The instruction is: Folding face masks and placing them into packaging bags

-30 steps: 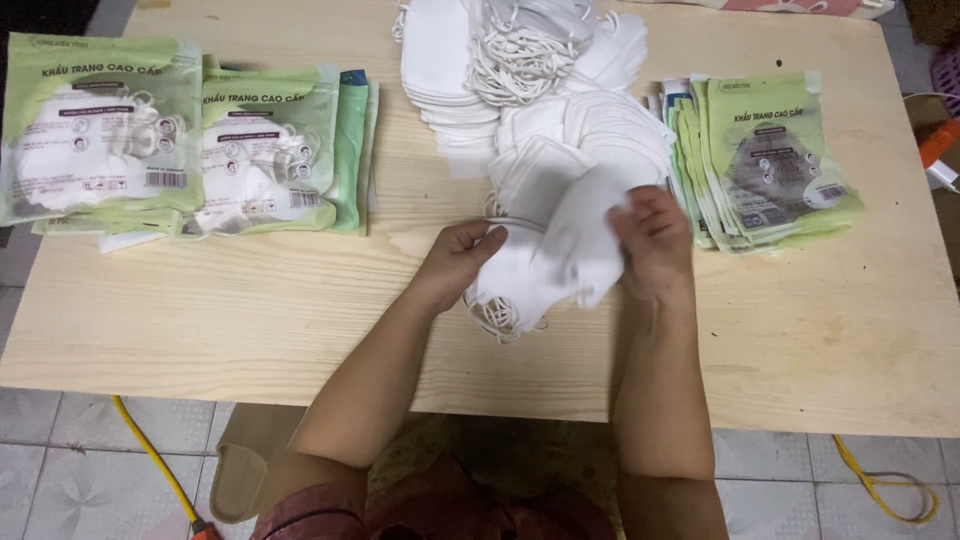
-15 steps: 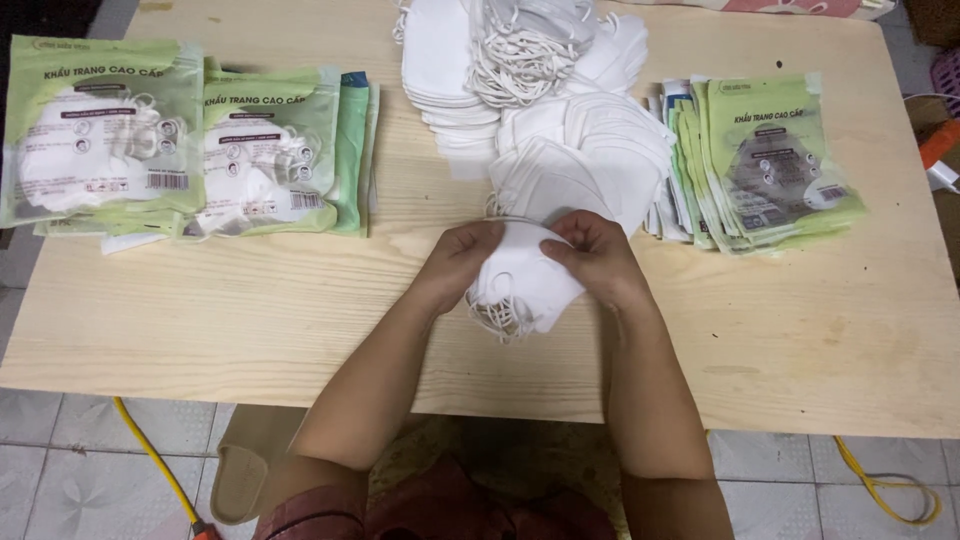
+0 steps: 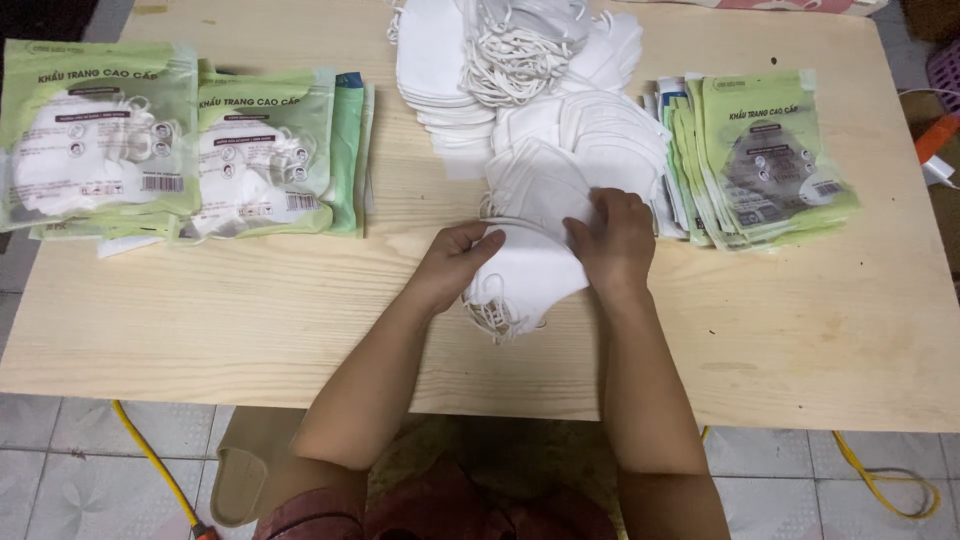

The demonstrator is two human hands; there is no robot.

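Note:
A small stack of folded white face masks [image 3: 525, 275] lies on the pale wooden table [image 3: 230, 320] in front of me, ear loops hanging toward the near edge. My left hand [image 3: 455, 262] grips the stack's left side. On the right side my right hand [image 3: 615, 240] presses down and pinches the same stack. Just behind my hands is a loose pile of white masks [image 3: 560, 130] with tangled ear loops.
Two stacks of filled green-and-clear mask packets [image 3: 180, 150] sit at the table's left. A fanned stack of empty green packets [image 3: 760, 160] lies at the right. A yellow cable [image 3: 150, 460] runs over the tiled floor below.
My right hand, which lifted a mask at the right a second ago, has brought it down onto the stack; both hands have closed in on the stack.

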